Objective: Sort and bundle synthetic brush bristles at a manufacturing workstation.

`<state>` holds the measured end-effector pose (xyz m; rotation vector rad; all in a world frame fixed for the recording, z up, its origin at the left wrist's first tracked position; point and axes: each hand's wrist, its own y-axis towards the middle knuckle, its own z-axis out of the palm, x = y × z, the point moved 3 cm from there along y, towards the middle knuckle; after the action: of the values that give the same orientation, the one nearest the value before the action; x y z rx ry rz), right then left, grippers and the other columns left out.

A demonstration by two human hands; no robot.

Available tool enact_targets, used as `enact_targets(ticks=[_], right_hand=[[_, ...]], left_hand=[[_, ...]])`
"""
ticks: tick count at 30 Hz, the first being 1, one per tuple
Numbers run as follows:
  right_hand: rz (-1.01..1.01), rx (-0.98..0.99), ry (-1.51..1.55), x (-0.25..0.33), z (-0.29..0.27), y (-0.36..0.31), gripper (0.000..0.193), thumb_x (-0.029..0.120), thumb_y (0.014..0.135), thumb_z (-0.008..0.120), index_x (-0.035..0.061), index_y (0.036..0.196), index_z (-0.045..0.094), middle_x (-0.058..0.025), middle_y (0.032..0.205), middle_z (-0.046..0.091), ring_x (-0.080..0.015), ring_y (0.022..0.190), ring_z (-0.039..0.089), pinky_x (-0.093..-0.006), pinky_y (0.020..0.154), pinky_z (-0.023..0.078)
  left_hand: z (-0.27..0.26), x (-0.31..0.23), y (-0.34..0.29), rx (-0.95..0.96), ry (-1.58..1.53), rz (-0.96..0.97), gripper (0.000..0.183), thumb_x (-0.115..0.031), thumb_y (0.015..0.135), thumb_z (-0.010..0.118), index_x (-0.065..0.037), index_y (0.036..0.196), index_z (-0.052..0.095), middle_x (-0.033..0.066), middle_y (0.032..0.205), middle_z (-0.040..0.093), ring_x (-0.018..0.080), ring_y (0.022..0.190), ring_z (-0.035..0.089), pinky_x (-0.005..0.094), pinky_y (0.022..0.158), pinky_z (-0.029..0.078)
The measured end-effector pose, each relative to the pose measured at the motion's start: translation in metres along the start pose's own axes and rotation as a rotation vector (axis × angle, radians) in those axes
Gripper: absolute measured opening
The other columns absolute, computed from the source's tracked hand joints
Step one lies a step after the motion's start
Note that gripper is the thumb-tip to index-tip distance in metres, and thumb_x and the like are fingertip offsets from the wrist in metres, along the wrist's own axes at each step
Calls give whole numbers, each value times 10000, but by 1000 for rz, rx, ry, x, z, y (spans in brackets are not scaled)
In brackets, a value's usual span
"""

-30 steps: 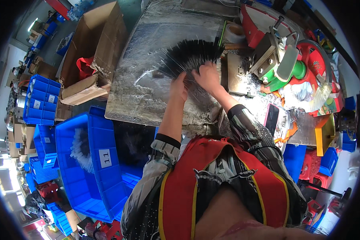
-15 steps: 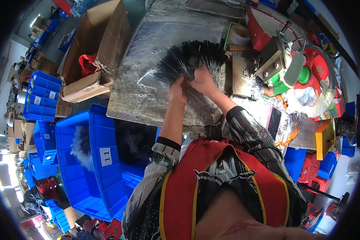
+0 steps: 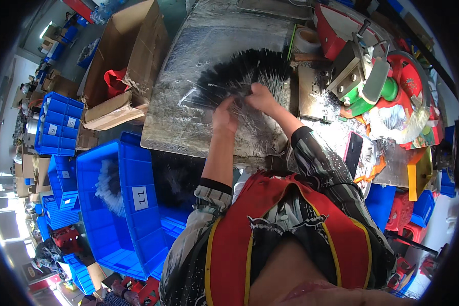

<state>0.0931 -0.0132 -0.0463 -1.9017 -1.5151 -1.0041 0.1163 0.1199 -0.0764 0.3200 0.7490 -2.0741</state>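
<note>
Both hands (image 3: 224,117) (image 3: 263,99) close together, forearms (image 3: 219,155) (image 3: 287,122) outstretched.

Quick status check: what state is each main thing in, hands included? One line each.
Left hand: at the bristles' near edge; grip unclear
Right hand: bent over the bristles' near edge; grip unclear
Bristles: fanned out on the table
Table: worn, scuffed
Carton: open, red cloth inside
Blue crate: open, white bundle inside
Phone: lying down, screen dark

White number label (image 3: 140,198) on large blue bin (image 3: 137,166); smaller white labels (image 3: 52,130) on blue crates (image 3: 61,109)
</note>
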Motion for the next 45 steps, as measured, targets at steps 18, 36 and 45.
enact_targets(ticks=[18,36,45], right_hand=[[53,-260,609,44,-69,-4,133,59,834,480,6,743,560,-20,662,533,-76,603,490,-231,514,392],[-90,13,-426,23,41,6,175,164,653,526,18,732,581,-160,833,597,-345,802,569,-428,701,457],[147,-92,392,21,-21,24,279,214,728,618,-17,595,537,-152,781,616,-196,681,610,-334,591,462]], left_hand=[[-13,-8,0,-153,-183,3,39,-46,765,564,-19,768,536,80,732,555,216,712,564,339,631,475],[-23,-5,-9,-53,69,52,139,-182,815,575,-60,785,514,14,665,473,129,566,438,280,526,386],[-28,-36,-25,110,-33,69,223,-174,805,591,-80,990,509,-16,698,443,109,559,415,279,548,371]])
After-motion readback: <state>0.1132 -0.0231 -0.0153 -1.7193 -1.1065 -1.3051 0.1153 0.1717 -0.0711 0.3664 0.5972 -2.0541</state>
